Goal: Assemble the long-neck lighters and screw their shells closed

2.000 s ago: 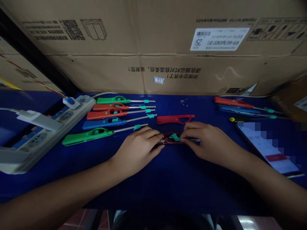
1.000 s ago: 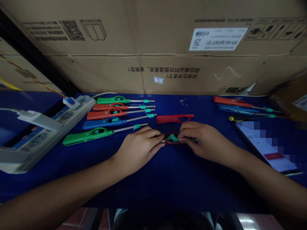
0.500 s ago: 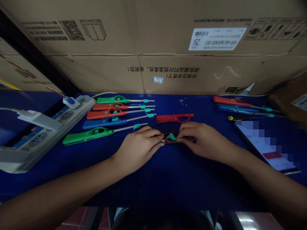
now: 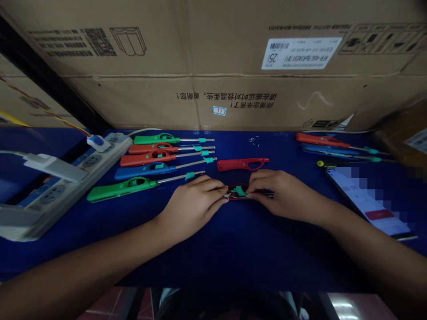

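Left hand [image 4: 196,200]: clamped on the open lighter's [image 4: 237,198] nine-o'clock end, seemingly steadying it
Right hand [image 4: 283,195]: pinching its three-o'clock end
Red half-shell [image 4: 232,165]: twelve o'clock, presumably for reach

Dim light; the phone screen [image 4: 365,198] glowing; glare on the floor [image 4: 350,306]; box [image 4: 402,133] at right blurred.

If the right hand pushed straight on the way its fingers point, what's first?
Most likely the green trigger piece in the open red lighter half, right by the right hand's fingertips; contact is unclear. Beyond it comes the left hand.
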Tool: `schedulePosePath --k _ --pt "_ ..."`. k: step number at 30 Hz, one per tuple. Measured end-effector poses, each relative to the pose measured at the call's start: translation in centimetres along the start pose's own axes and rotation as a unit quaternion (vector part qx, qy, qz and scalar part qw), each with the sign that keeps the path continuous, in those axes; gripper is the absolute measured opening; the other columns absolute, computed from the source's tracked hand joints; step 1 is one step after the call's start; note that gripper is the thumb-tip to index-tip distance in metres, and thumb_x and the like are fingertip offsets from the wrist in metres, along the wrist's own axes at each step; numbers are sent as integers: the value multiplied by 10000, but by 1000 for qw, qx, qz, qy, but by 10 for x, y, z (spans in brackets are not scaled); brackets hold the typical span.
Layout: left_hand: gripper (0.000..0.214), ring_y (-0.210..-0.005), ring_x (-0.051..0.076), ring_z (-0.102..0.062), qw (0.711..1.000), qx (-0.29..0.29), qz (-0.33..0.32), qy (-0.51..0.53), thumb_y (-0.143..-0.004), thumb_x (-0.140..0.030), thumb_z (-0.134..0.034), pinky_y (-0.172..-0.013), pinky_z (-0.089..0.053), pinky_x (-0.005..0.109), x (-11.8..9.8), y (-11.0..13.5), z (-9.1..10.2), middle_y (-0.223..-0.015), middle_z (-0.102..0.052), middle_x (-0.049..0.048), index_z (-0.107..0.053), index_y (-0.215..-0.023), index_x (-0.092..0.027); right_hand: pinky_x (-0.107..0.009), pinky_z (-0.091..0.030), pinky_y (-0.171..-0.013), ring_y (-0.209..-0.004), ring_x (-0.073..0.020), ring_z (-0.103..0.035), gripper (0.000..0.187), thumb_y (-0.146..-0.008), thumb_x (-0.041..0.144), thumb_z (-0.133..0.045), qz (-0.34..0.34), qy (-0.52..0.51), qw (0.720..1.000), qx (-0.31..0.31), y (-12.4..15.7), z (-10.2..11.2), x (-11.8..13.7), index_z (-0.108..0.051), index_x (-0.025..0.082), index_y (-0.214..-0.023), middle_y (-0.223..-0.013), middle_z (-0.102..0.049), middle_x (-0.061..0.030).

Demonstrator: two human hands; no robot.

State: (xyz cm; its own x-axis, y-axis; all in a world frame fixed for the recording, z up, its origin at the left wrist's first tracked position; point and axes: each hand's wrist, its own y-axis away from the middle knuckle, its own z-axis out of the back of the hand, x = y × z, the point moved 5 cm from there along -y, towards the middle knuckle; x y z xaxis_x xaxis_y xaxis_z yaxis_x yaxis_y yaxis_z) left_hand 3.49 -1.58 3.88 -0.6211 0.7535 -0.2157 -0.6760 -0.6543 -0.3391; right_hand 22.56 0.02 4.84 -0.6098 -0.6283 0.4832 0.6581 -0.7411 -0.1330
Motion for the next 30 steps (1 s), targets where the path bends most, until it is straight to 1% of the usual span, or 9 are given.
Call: schedulePosePath --k 4,9,14,17,20,23,26,28,30 --pt "213 -1002 196 -678 1000 1 -1 0 -994 -281 -599 -823 -575 321 -1 0 1 -1126 -741 10 -729 -1149 -218 -280 -480 -725 -786 -152 -639 179 -932 110 -578 25 10 1000 13 1 1 4 -729 202 -901 -871 -693 -23" --pt "213 -985 193 -683 1000 -2 -5 -11 -992 -291 -600 -789 -571 316 -2 -1 1 -1112 -738 3 -725 -1143 -208 -304 -471 -731 -808 -174 -631 242 -959 80 -508 79 77 993 33 2 1 11 -725 174 -907 -869 -679 -46" --pt "219 -974 187 -681 1000 -3 -6 -12 -998 -303 -590 -774 -564 311 -1 -1 0 -1109 -737 2 -725 -1146 -216 -301 -463 -731 -796 -173 -617 245 -966 80 -498 119 106 987 25 2 1 13 -711 184 -904 -841 -670 -31" --pt "219 -968 184 -679 1000 0 -9 -7 -999 -302 -587 -794 -563 311 0 -1 0 -1107 -735 5 -723 -1147 -216 -312 -465 -753 -816 -180 -625 219 -941 60 -532 124 142 982 23 2 0 15 -710 187 -932 -866 -685 -27" --pt "211 -962 185 -674 1000 -1 -12 -10 -1000 -299 -584 -793 -557 307 -1 -1 0 -1099 -733 7 -719 -1138 -214 -337 -476 -797 -875 -202 -640 226 -885 16 -571 128 193 972 27 3 -2 19 -712 179 -953 -921 -706 -34" --pt "269 -971 188 -657 999 3 -25 -24 -1007 -271 -563 -795 -553 310 -3 -2 0 -1107 -711 20 -666 -1250 -221 -360 -480 -792 -915 -227 -650 259 -840 -4 -606 141 244 959 33 5 -5 23 -716 165 -1003 -973 -720 -45" --pt "320 -975 200 -624 997 29 -54 -36 -1025 -223 -500 -821 -548 334 -8 -3 -1 -1111 -661 59 -630 -1318 -220 -367 -472 -769 -906 -234 -654 230 -866 38 -619 132 253 958 28 5 -3 22 -728 178 -1012 -947 -722 -39" --pt "327 -968 209 -606 996 42 -65 -40 -1033 -208 -468 -835 -546 359 -11 -4 -1 -1107 -633 79 -637 -1313 -212 -356 -471 -781 -881 -217 -658 191 -907 79 -601 101 219 970 19 4 1 18 -737 198 -968 -900 -714 -26" --pt "339 -967 216 -598 995 50 -67 -47 -1034 -200 -460 -840 -549 377 -12 -4 -1 -1101 -623 85 -629 -1328 -211 -333 -475 -792 -864 -192 -659 178 -939 128 -581 54 162 985 0 3 7 12 -737 212 -951 -907 -707 -21"
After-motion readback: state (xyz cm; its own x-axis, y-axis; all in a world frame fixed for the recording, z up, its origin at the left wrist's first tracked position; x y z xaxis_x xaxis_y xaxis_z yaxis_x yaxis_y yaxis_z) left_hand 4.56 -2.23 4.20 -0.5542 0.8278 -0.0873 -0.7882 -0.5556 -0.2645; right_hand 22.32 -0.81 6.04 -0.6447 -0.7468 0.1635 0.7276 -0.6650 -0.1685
